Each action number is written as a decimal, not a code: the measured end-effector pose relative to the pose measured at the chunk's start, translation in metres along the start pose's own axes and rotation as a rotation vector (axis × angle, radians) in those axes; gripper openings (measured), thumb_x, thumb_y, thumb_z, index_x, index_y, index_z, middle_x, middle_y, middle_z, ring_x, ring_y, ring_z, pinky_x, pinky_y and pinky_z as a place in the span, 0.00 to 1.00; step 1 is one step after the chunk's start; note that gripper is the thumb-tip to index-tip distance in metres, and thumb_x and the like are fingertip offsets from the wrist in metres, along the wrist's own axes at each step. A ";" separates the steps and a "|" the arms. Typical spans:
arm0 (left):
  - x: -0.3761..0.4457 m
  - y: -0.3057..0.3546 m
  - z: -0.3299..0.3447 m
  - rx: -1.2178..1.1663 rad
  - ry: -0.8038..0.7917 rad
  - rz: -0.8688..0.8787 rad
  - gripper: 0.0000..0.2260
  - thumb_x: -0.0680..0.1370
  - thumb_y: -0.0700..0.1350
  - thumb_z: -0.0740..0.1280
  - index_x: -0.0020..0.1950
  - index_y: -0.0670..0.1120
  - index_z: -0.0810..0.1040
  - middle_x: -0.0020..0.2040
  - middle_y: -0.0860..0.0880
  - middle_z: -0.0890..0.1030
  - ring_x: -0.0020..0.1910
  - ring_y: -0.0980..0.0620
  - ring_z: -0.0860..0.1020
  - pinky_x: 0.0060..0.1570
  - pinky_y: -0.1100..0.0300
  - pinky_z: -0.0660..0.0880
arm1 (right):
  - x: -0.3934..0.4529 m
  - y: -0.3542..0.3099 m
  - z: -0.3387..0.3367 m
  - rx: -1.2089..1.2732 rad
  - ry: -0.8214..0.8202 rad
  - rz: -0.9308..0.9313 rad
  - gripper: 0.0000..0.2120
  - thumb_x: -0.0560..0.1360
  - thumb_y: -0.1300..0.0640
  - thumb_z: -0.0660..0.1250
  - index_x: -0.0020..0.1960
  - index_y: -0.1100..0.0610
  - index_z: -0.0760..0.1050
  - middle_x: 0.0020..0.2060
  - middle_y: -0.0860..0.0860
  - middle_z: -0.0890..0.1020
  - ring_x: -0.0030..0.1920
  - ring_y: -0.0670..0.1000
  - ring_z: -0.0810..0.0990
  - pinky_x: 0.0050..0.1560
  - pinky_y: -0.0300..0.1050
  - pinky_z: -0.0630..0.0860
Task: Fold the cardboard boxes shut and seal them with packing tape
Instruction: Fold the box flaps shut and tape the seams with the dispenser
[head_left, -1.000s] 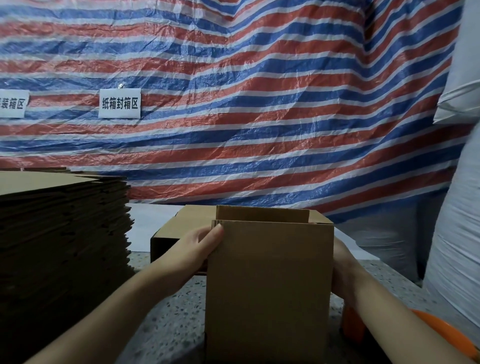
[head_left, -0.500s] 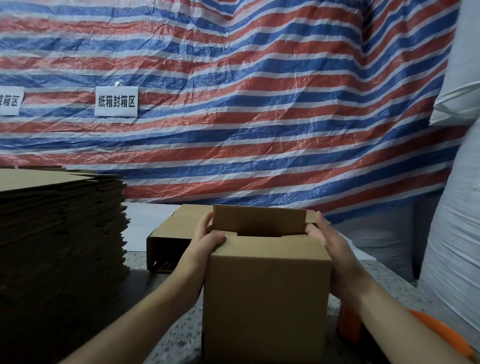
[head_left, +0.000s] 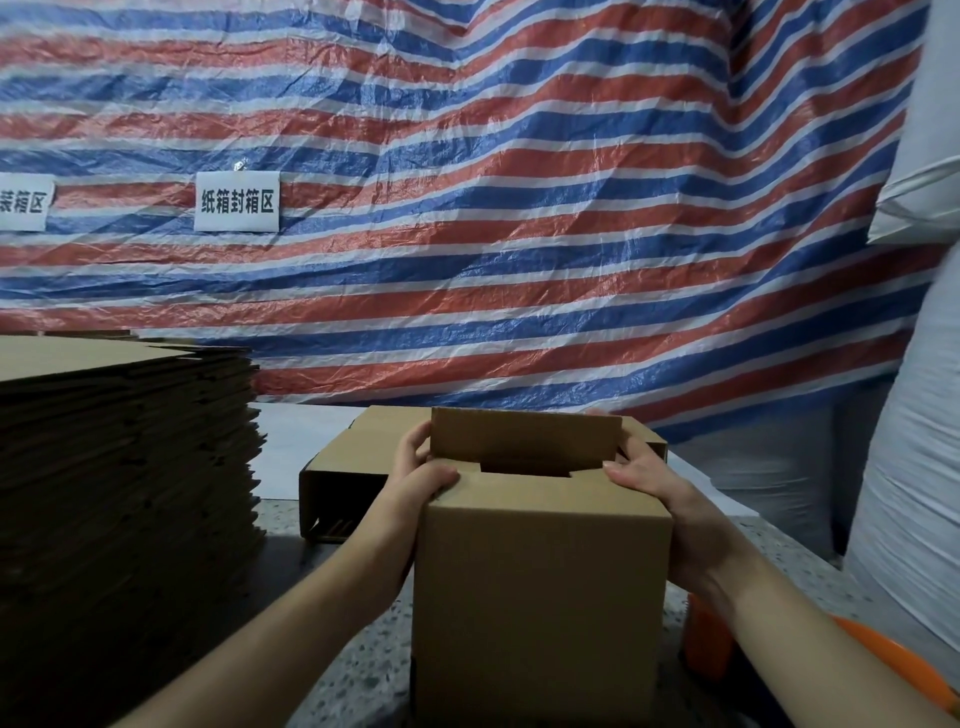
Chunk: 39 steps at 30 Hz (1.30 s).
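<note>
Now the box (head_left: 540, 597) stands on the desk (head_left: 353, 670) directly before me; my left hand (head_left: 421, 480) and right hand (head_left: 649, 486) clamp its top corners, equally near, the far flap (head_left: 524, 439) upright between them.

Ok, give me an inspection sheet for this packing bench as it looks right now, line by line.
Surface: speckled stone-look table, dim light.
Job's things: upright cardboard box at the front, near flap folded down, far flap standing up, a gap open between them; no packing tape seen.
Clutter: tall stack of flat cardboard at left; second box lying on its side behind; an orange object at right, partly hidden.
Hands: left hand and right hand each grip a top corner of the box, thumbs on the folded flap.
Cables: nothing seen.
Surroundings: striped red, white and blue tarp with two paper signs; white sacks at right.
</note>
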<state>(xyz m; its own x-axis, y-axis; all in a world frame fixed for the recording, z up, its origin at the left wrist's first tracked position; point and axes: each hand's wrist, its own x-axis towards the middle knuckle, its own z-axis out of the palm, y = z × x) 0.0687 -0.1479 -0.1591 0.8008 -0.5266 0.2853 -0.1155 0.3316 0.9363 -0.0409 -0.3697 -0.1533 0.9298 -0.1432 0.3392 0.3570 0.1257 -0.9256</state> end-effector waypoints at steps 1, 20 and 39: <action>-0.001 0.000 0.000 -0.001 -0.001 0.001 0.16 0.80 0.43 0.62 0.54 0.67 0.70 0.52 0.50 0.76 0.37 0.49 0.81 0.28 0.61 0.76 | 0.000 0.000 -0.001 0.008 -0.001 -0.003 0.25 0.69 0.53 0.71 0.66 0.40 0.77 0.58 0.56 0.83 0.55 0.58 0.85 0.49 0.47 0.83; 0.004 -0.010 -0.002 0.007 0.048 0.052 0.15 0.65 0.50 0.67 0.49 0.48 0.72 0.57 0.50 0.77 0.51 0.51 0.76 0.48 0.56 0.74 | -0.001 0.000 0.003 -0.077 0.081 0.015 0.11 0.73 0.51 0.68 0.38 0.56 0.83 0.58 0.50 0.85 0.57 0.55 0.82 0.51 0.48 0.80; -0.027 0.028 0.023 1.503 -0.150 0.556 0.37 0.71 0.74 0.38 0.69 0.59 0.70 0.69 0.61 0.73 0.67 0.60 0.69 0.63 0.62 0.65 | 0.001 -0.004 0.005 -0.136 0.078 0.050 0.11 0.70 0.47 0.73 0.38 0.54 0.84 0.55 0.49 0.85 0.52 0.54 0.83 0.50 0.47 0.81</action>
<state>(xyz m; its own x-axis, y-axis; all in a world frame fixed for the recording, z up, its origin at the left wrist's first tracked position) 0.0303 -0.1418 -0.1359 0.4132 -0.7072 0.5737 -0.8741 -0.4846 0.0322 -0.0407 -0.3654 -0.1485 0.9342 -0.2170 0.2831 0.2902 0.0008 -0.9570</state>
